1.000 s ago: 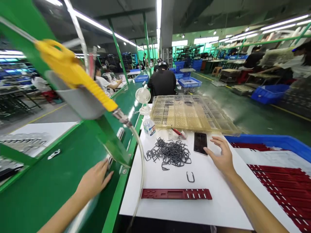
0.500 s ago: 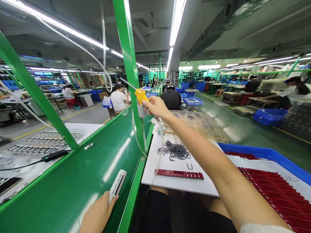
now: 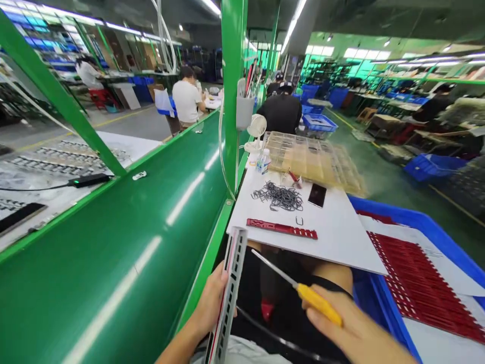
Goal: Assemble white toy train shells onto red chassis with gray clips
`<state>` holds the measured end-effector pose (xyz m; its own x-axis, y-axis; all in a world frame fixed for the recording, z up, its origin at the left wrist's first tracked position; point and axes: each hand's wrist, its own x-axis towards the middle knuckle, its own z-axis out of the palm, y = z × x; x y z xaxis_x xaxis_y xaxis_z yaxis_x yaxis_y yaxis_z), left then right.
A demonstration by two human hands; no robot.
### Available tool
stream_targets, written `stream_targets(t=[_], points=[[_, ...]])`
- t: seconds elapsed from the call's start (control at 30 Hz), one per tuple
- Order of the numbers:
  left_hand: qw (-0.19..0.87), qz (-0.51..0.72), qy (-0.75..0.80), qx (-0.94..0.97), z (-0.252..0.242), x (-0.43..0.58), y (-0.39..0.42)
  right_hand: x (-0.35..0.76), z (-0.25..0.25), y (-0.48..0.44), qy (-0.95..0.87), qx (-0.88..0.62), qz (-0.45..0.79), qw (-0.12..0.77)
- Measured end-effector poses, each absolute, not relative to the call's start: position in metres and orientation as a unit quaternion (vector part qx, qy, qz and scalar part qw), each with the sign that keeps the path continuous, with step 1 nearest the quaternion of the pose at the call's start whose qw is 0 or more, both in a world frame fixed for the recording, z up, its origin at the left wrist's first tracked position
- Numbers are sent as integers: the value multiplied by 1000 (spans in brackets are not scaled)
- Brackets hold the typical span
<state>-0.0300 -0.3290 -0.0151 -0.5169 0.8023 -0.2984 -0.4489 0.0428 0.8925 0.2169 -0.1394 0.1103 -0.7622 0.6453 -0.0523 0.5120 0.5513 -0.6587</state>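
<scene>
My left hand (image 3: 209, 308) is closed around a long white slotted strip (image 3: 230, 293), held upright over my lap beside the green conveyor edge. In my right hand (image 3: 352, 333) I grip a yellow air gun (image 3: 317, 302); its thin metal nozzle points up-left toward the strip, and a dark hose trails below it. On the white work board (image 3: 341, 237) lie a red slotted strip (image 3: 281, 228), a pile of dark wire clips (image 3: 279, 196), one loose clip (image 3: 299, 221) and a black phone (image 3: 317, 195).
A green conveyor belt (image 3: 113, 263) runs along my left, with a green post (image 3: 232, 91) carrying a grey cup. A blue bin (image 3: 417, 222) of red strips sits at right. A yellowish compartment tray (image 3: 310, 161), small fan and bottle stand further back. Other workers sit ahead.
My right hand took the yellow air gun off the post and brought it down to my lap. My left hand lifted the white strip off the conveyor and stood it upright.
</scene>
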Motion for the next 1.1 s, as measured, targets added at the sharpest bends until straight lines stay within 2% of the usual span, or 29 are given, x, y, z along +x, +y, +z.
stream_targets(t=[0.1,0.27,0.4,0.47,0.53,0.67,0.83,0.97,1.1], points=[[472,588,596,276,-27,-15,-318,240,64,-162,-851,-354,388,-16],[500,531,579,365,-29,-16,-296,245,56,-158,-832,-401,373,-86],[487,516,602,368,-35,-22,-284,247,44,-167,-848,-326,342,-238],[491,511,603,367,-39,-24,-282,247,36,-169,-852,-285,333,-285],[507,507,597,359,-43,-26,-282,248,30,-163,-851,-299,332,-275],[524,494,602,344,-50,-30,-284,246,24,-144,-854,-361,328,-183],[514,493,616,337,-57,-38,-284,241,24,-145,-854,-263,329,-304],[524,495,611,327,-56,-41,-281,241,24,-142,-851,-332,306,-268],[521,490,618,326,-55,-43,-280,242,24,-140,-853,-241,336,-318]])
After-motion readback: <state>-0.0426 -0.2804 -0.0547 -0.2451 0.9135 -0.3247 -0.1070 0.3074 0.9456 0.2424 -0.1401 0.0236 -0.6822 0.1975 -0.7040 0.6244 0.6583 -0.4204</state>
